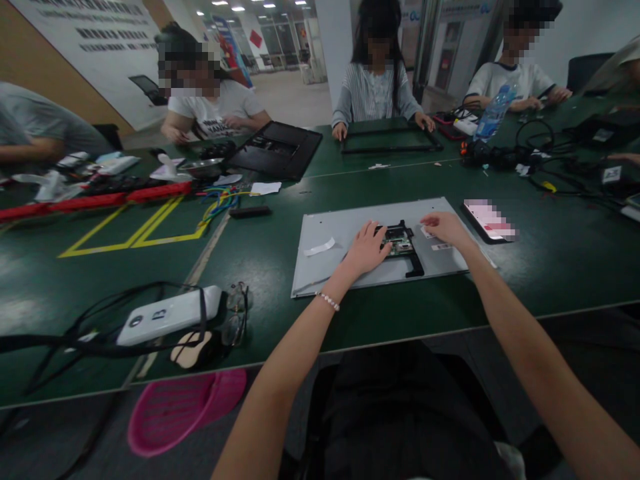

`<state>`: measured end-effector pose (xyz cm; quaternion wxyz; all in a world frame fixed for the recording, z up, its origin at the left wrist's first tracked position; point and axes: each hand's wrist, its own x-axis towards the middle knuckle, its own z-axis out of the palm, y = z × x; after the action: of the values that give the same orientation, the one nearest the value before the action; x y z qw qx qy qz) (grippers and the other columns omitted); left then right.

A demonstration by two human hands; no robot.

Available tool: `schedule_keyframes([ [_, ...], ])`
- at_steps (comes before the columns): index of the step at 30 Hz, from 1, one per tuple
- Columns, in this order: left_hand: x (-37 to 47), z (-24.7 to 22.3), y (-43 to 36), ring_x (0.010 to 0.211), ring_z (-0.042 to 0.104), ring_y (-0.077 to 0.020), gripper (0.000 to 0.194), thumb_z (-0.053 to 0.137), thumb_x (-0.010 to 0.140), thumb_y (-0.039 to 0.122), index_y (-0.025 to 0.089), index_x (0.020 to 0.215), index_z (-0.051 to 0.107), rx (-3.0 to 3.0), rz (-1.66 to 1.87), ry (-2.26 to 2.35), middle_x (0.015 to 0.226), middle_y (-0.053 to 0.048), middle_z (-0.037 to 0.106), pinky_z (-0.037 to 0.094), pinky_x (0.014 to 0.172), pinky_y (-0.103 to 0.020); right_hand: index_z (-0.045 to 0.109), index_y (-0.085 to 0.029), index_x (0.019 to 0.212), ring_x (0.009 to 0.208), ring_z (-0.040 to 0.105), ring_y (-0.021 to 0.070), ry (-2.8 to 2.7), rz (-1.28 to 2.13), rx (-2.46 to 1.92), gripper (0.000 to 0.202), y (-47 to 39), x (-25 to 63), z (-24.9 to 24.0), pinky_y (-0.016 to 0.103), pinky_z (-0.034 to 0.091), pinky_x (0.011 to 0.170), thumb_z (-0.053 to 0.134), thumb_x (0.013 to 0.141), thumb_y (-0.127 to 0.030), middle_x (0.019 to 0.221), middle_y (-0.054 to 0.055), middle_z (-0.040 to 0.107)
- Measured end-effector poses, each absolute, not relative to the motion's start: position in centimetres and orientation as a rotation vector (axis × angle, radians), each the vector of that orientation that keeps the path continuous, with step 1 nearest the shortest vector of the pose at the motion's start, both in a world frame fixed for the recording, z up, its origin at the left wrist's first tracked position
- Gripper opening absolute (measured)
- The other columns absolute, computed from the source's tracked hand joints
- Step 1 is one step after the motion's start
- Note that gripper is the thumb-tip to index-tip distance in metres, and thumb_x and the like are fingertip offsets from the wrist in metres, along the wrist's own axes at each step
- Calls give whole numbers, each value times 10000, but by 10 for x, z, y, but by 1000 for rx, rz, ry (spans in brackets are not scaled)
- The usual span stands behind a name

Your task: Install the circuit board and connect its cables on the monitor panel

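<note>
A flat grey panel [320,233] lies on the green table. On its middle rests a black frame with a green circuit board [401,247]. My left hand [367,248] lies over the left part of that frame, fingers spread. Just right of the board, above the panel, is my right hand [443,228], its thumb and fingertips drawn together near a small white label; anything between them is too small to make out. A curled white strip [320,247] lies on the panel's left side.
A phone [490,220] lies right of the panel. At left are a white device [170,316], glasses [236,313] and black straps. A black laptop part [277,148] and coloured wires lie further back. People sit opposite, one holding a black frame [390,149]. A pink basket [185,410] stands below.
</note>
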<state>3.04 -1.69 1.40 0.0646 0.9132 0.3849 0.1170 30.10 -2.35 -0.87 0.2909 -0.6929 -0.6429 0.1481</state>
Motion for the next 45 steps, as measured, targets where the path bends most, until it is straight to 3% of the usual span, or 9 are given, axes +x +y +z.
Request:
schedule_keyframes([
  [10,32,14,-18,1446,233,-293,536,323,987,422,127,1430,382,2765,349,1171,1515,-160,343,251,1165,-463,759,-193,891,754,660,201,-1791,354,-1843,203,-23,309,-12,313,505,728,634,760,-284,801,48,727],
  [17,31,10,-16,1447,230,-291,532,310,990,434,135,1422,389,2774,372,1156,1517,-149,347,262,1162,-462,749,-185,861,758,662,211,-1794,387,-1929,159,-29,311,0,328,509,734,667,775,-291,816,65,724],
  [23,30,11,-15,1451,218,-289,546,308,991,449,141,1438,365,2757,365,1160,1529,-152,323,260,1162,-464,741,-180,927,732,680,184,-1609,770,-1852,175,-34,319,1,326,562,708,659,805,-275,913,78,732],
  [28,31,11,-15,1446,233,-286,536,320,990,449,163,1441,358,2758,369,1177,1530,-142,324,258,1161,-455,759,-224,989,870,677,197,-1613,1037,-1656,211,-38,317,7,355,575,784,648,827,-302,1057,75,725],
  [34,32,10,-15,1435,246,-295,548,320,993,441,127,1441,362,2770,373,1170,1518,-164,330,263,1155,-453,781,-225,939,933,663,213,-1789,1038,-1707,209,-42,314,17,394,500,929,690,791,-341,1006,54,745],
  [40,31,11,-16,1422,272,-289,546,312,998,454,147,1447,360,2785,398,1182,1518,-155,335,291,1132,-442,722,-213,1106,678,628,142,-1604,1352,-1592,363,-46,312,18,295,528,669,710,765,-335,913,73,745],
  [45,30,14,-17,1404,303,-299,561,253,1009,493,171,1456,359,2811,408,1202,1525,-150,334,292,1111,-470,748,-217,1050,691,630,146,-1550,1364,-1618,319,-48,309,19,281,520,646,711,743,-293,872,74,749],
])
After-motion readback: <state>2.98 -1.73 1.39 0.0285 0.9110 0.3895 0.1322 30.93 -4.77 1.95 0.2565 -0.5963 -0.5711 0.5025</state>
